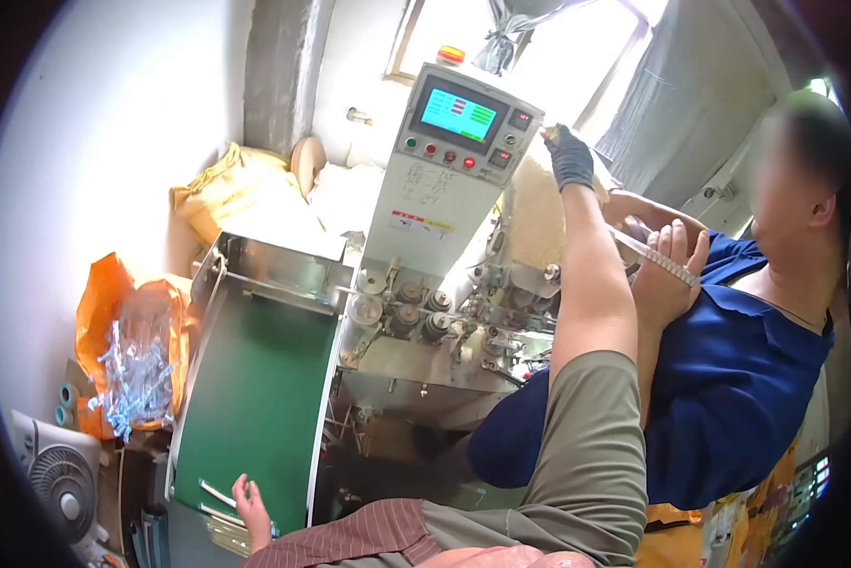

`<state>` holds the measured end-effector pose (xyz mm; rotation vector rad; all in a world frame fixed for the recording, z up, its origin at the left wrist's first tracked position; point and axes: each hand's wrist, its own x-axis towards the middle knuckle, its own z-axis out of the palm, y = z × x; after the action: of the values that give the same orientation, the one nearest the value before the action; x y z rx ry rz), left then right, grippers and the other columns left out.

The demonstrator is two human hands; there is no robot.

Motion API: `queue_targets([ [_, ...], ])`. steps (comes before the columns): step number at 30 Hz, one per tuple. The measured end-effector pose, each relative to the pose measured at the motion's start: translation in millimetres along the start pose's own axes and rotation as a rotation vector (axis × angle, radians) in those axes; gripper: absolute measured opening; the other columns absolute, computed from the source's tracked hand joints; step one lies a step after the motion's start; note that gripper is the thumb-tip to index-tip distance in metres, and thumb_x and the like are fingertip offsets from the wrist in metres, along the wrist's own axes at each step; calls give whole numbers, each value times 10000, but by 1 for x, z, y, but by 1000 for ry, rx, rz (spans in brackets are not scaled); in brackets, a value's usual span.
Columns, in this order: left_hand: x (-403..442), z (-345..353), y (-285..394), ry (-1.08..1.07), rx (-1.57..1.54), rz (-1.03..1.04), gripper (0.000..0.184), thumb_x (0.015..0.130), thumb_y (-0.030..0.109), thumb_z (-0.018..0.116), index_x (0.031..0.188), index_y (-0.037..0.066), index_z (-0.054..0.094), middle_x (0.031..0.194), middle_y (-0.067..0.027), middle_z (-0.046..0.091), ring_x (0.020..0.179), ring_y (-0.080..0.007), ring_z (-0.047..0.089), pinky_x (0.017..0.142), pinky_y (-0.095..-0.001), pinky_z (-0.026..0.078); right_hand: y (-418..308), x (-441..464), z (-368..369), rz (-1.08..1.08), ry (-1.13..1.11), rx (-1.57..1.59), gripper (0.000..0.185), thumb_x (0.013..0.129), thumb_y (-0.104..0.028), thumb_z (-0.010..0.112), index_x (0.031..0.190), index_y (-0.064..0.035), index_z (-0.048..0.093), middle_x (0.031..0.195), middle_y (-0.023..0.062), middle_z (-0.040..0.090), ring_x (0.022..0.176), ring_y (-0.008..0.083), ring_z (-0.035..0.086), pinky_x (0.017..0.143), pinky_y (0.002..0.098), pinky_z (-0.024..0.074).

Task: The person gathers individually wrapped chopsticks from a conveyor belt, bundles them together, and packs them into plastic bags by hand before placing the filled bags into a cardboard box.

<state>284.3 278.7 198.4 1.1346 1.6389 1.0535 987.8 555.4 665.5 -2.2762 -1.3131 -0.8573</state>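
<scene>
My right hand (569,159), in a dark grey glove, reaches up beside the right edge of the machine's control panel (459,114). Its fingers are too small and bunched to show whether they grip anything. Behind that wrist stands a pale beige mass (534,213). Down at the near end of the green conveyor belt (255,398), my bare left hand (248,506) has its fingers extended and apart. Close beside it lie thin white strip-like packets (225,521); I cannot tell whether the hand touches them.
A co-worker in a blue shirt (728,379) sits close on the right, a hand (667,279) raised with a pale ridged strip (648,254) across it. Rollers (407,317) line the machine front. Left are an orange bag (104,312) of clear wrappers and a fan (61,483).
</scene>
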Motion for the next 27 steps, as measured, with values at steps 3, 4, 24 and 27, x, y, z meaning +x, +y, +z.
queue_targets([
  [3, 7, -4, 7, 34, -62, 31, 327, 983, 142, 505, 1261, -29, 492, 1227, -89, 491, 1091, -180, 504, 943, -309, 437, 38, 4, 15, -79, -26, -10, 532, 844, -531, 619, 1204, -142, 576, 1008, 205, 663, 953, 390, 629, 824, 462, 491],
  [4, 8, -3, 10, 34, -67, 42, 327, 983, 142, 505, 1261, -29, 492, 1227, -89, 491, 1091, -180, 504, 943, -309, 437, 48, 0, 17, -74, -18, 6, 548, 840, -522, 628, 1215, -127, 570, 1015, 211, 662, 956, 388, 630, 830, 459, 491],
  [24, 0, 6, -55, 65, 9, -65, 270, 966, 200, 540, 1187, 51, 581, 1119, -24, 610, 962, -106, 555, 807, -259, 440, 124, -9, 19, 78, -401, 45, 620, 775, -486, 717, 1208, -60, 599, 1150, 203, 639, 1098, 347, 598, 924, 410, 462],
  [27, -4, -5, -61, 85, 3, -152, 273, 968, 211, 537, 1193, 62, 580, 1129, -14, 609, 964, -100, 553, 792, -256, 438, 140, -28, 6, 272, -446, 161, 880, 702, -619, 718, 1341, -54, 502, 1330, 182, 543, 1239, 309, 510, 998, 417, 423],
])
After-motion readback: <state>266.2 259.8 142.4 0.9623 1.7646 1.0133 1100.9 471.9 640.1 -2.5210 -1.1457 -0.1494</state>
